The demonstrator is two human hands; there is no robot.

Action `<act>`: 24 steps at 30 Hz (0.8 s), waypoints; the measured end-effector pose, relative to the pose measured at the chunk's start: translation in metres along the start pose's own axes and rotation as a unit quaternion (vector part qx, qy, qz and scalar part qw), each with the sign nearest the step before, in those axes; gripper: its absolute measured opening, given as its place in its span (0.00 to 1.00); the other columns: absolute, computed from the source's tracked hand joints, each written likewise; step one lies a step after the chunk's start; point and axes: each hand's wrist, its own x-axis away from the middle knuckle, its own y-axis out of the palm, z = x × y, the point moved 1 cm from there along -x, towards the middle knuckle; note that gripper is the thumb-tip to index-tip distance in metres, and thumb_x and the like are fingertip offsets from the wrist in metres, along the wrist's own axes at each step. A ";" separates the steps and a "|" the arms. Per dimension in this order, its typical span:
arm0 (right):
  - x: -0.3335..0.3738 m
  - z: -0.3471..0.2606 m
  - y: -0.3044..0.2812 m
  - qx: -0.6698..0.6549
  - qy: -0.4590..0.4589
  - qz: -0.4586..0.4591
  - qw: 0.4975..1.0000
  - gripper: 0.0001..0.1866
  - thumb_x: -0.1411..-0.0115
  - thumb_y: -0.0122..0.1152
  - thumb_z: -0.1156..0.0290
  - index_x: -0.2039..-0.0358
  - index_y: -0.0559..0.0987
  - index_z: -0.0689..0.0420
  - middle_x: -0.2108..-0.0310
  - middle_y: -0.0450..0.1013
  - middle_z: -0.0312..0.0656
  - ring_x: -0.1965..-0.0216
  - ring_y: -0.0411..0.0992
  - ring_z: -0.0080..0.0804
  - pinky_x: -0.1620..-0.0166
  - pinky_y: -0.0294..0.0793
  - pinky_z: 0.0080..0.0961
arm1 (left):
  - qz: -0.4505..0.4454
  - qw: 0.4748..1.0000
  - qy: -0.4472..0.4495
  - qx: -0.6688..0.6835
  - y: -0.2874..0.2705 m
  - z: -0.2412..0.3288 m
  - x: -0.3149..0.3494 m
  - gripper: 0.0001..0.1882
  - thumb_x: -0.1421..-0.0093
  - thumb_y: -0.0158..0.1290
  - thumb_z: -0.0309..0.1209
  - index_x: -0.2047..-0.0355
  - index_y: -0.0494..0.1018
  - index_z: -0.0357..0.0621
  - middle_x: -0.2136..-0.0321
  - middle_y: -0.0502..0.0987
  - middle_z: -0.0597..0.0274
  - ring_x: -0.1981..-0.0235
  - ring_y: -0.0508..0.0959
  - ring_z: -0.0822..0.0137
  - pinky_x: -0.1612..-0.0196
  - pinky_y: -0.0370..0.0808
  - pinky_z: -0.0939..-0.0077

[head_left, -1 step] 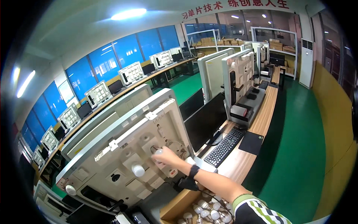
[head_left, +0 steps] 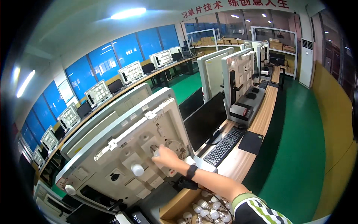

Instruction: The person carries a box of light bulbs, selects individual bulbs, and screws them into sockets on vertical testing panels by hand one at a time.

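My right hand (head_left: 167, 158) reaches up to the white equipment panel (head_left: 100, 166), its fingers closed around a white light bulb (head_left: 156, 152) at a square fixture. The fingers cover most of this bulb, so how it sits in the fixture is hidden. To its left, another white bulb (head_left: 137, 170) sticks out from the panel. Below my right forearm stands an open cardboard box (head_left: 172, 205) with several loose bulbs (head_left: 214, 214) in it. My left hand is out of view.
Right of the panel are a dark monitor (head_left: 205, 121), a black keyboard (head_left: 225, 146) and a mouse pad (head_left: 251, 143) on the wooden desk (head_left: 235, 166). More panels (head_left: 238, 71) line the desk beyond. A dark cable hangs over the box beside my forearm.
My right hand has turned slightly on the bulb, and its fingers cover the bulb differently. The panel and the box of bulbs look the same.
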 end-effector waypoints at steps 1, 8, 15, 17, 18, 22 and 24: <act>0.000 -0.004 0.003 0.057 -0.020 0.009 0.998 0.26 0.47 0.66 0.61 0.55 0.69 0.65 0.57 0.69 0.61 0.58 0.75 0.51 0.60 0.78 0.41 | 0.001 1.000 -0.003 0.002 0.002 -0.003 0.002 0.17 0.42 0.52 0.35 0.60 0.70 0.33 0.69 0.77 0.51 0.70 0.77 0.54 0.66 0.75 0.62; -0.021 0.049 0.038 -0.506 -0.114 -0.144 0.843 0.25 0.38 0.57 0.58 0.52 0.67 0.69 0.55 0.67 0.55 0.59 0.73 0.44 0.64 0.81 0.31 | 0.025 0.999 -0.008 0.019 -0.014 -0.033 0.034 0.16 0.42 0.52 0.35 0.62 0.70 0.33 0.71 0.77 0.51 0.71 0.77 0.54 0.67 0.75 0.61; -0.010 0.001 0.018 -0.302 0.108 -0.122 0.939 0.28 0.42 0.60 0.51 0.58 0.70 0.68 0.71 0.76 0.44 0.68 0.78 0.29 0.71 0.76 0.26 | 0.073 0.997 -0.014 0.037 -0.025 -0.071 0.076 0.15 0.42 0.51 0.35 0.63 0.71 0.32 0.72 0.76 0.51 0.73 0.76 0.53 0.68 0.75 0.60; -0.010 0.001 0.019 -0.301 0.104 -0.097 0.943 0.27 0.41 0.59 0.53 0.59 0.69 0.68 0.69 0.75 0.45 0.68 0.77 0.31 0.70 0.78 0.27 | 0.079 0.996 -0.013 0.042 -0.023 -0.072 0.074 0.15 0.41 0.51 0.35 0.63 0.71 0.32 0.73 0.76 0.51 0.73 0.76 0.53 0.69 0.75 0.60; -0.007 0.000 0.016 -0.297 0.103 -0.085 0.946 0.26 0.41 0.59 0.54 0.59 0.69 0.68 0.68 0.75 0.46 0.68 0.77 0.32 0.70 0.79 0.28 | 0.082 0.996 -0.012 0.045 -0.022 -0.074 0.074 0.15 0.41 0.51 0.35 0.64 0.71 0.32 0.73 0.76 0.51 0.73 0.76 0.53 0.69 0.75 0.60; -0.006 0.025 0.026 -0.608 0.171 -0.150 0.761 0.23 0.39 0.58 0.58 0.58 0.67 0.67 0.65 0.72 0.49 0.67 0.76 0.36 0.68 0.81 0.28 | 0.103 0.994 0.006 0.042 -0.021 -0.072 0.073 0.15 0.41 0.50 0.35 0.64 0.72 0.32 0.73 0.76 0.51 0.74 0.76 0.53 0.69 0.75 0.60; -0.006 0.023 0.028 -0.843 0.309 -0.201 0.392 0.24 0.37 0.56 0.55 0.56 0.67 0.66 0.59 0.69 0.50 0.62 0.73 0.38 0.71 0.79 0.23 | 0.121 0.992 0.016 0.042 -0.016 -0.075 0.080 0.15 0.41 0.50 0.35 0.65 0.72 0.32 0.74 0.76 0.51 0.74 0.76 0.53 0.70 0.74 0.60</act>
